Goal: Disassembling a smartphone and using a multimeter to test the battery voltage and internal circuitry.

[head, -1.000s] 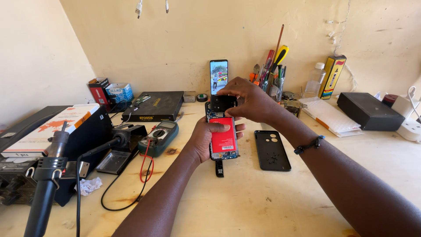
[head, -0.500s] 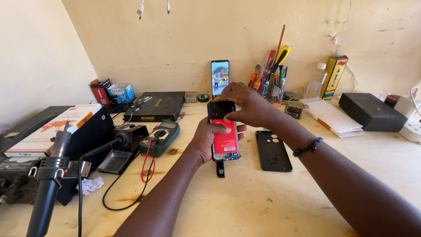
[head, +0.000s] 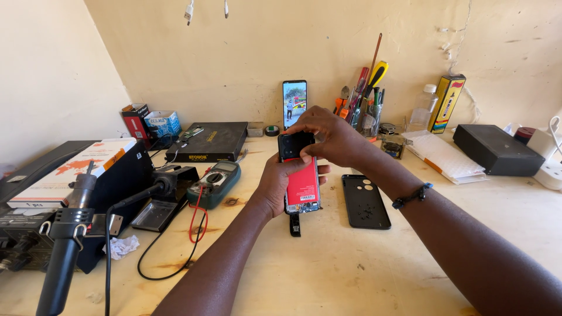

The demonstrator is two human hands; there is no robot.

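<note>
An opened phone (head: 302,182) is held up above the wooden workbench (head: 351,269) — its back is off, and a red battery and a strip of circuit board at the lower end are laid bare. It is cradled from behind and below by the left hand (head: 280,186), whose fingers are wrapped around its left edge, the thumb tip showing at the right edge. The top end, where a dark camera plate sits, is pinched by the right hand (head: 328,136); the fingers are curled down over that plate and closed on it. A dark bracelet (head: 412,195) is worn on the right wrist.

Just right of the phone, flat on the bench, a black back cover (head: 365,201) is seen with its camera holes toward the wall. Directly under the phone a small dark part (head: 294,225) is lying. Behind the hands a second phone (head: 294,103) is propped upright against the wall, screen lit. To the left a green multimeter (head: 214,183) is placed, red and black leads trailing — beside it a soldering iron stand (head: 161,202). A cup of screwdrivers and pliers (head: 367,108) is stood near the wall, right of the lit phone.
</note>
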